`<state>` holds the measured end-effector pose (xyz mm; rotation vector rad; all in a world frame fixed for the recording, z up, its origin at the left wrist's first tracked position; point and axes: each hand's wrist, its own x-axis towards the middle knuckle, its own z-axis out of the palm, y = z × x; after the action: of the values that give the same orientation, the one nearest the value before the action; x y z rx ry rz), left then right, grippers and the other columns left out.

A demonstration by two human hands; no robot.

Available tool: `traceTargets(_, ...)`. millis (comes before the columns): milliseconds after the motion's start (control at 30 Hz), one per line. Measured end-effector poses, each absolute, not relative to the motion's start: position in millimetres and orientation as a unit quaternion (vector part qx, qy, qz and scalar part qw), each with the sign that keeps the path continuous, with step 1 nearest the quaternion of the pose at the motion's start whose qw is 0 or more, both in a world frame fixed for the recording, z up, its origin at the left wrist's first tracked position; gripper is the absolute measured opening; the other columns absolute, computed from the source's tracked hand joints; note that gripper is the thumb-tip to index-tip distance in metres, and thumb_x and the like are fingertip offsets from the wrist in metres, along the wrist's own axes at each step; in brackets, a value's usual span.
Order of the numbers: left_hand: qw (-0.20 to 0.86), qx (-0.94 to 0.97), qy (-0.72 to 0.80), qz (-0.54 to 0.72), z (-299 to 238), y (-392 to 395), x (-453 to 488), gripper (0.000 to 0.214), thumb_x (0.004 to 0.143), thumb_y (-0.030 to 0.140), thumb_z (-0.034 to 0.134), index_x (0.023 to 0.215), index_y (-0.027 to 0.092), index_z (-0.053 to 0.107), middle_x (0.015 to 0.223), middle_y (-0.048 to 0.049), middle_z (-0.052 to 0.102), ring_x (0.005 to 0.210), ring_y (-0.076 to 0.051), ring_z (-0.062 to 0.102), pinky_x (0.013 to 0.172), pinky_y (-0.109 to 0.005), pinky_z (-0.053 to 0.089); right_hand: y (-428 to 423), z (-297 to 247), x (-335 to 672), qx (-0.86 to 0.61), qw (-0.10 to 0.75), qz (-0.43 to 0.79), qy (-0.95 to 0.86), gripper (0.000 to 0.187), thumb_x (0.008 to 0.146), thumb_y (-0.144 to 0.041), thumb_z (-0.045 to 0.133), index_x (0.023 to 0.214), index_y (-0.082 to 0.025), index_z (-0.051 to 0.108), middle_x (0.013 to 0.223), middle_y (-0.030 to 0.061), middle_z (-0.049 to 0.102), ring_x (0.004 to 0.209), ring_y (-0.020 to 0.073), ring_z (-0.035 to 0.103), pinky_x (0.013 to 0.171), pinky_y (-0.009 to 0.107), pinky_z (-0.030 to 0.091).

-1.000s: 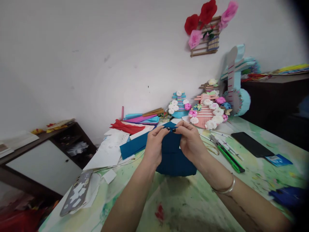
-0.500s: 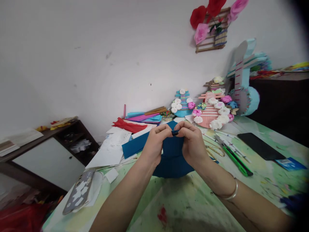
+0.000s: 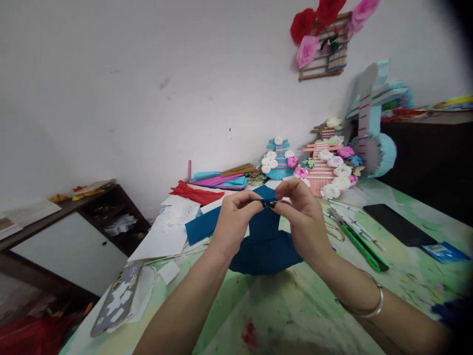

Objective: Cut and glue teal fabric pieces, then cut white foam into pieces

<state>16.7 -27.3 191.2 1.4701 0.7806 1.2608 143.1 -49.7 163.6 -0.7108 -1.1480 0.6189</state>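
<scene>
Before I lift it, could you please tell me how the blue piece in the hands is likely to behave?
The blue piece is probably light, since the left hand and right hand merely pinch it near the top. It may crease easily, as a fold line crosses it. Its outspread lower part suggests some stiffness.

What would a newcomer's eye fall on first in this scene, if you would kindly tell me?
Probably the dark blue paper, pinched by the left hand and the right hand around the middle of the view. Red flowers and pink flowers also stand out, high on the wall toward the right. Below them, farther right, is a pale blue guitar shape.
</scene>
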Motion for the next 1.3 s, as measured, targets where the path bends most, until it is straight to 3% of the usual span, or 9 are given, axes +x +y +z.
traceTargets(133,0.514,0.597,0.347,0.509,192.9,-27.2,14.6,0.006,0.064,0.020,0.063,0.060,0.016,0.064,0.058,0.0025,0.050,0.054,-0.008,0.042,0.048,-0.021,0.027,-53.5,163.6,156.8,-0.363,0.637,-0.008,-0.680,0.014,0.081,-0.012,0.059,0.086,-0.023,0.064,0.098,0.0056,0.052,0.097,0.0223,0.051,0.084,0.040,0.041)
traceTargets(267,0.532,0.580,0.370,0.494,192.7,-22.6,12.4,0.007,0.061,0.020,0.063,0.056,0.016,0.059,0.053,0.0042,0.043,0.049,-0.007,0.036,0.045,-0.020,0.024,-54.4,165.1,165.2,-0.355,0.583,-0.121,-0.720,0.016,0.083,-0.008,0.058,0.090,-0.020,0.066,0.097,0.0081,0.054,0.093,0.0227,0.051,0.079,0.041,0.043)
traceTargets(700,0.451,0.603,0.358,0.551,186.2,-18.0,15.8,0.005,0.065,0.019,0.062,0.062,0.017,0.065,0.059,0.0031,0.053,0.054,-0.009,0.043,0.049,-0.020,0.034,-49.6,187.7,163.6,-0.393,0.441,-0.165,-0.790,0.019,0.074,0.002,0.056,0.085,-0.013,0.058,0.099,0.0129,0.054,0.096,0.0267,0.044,0.084,0.044,0.040)
traceTargets(1300,0.397,0.646,0.379,0.531,185.2,-11.3,15.8,0.015,0.069,0.020,0.057,0.055,0.015,0.056,0.052,0.0046,0.042,0.049,-0.007,0.033,0.045,-0.020,0.023,-48.0,193.6,160.0,-0.415,0.377,-0.147,-0.815,0.021,0.073,0.003,0.052,0.086,-0.014,0.052,0.099,0.0141,0.052,0.099,0.0288,0.043,0.083,0.043,0.041)
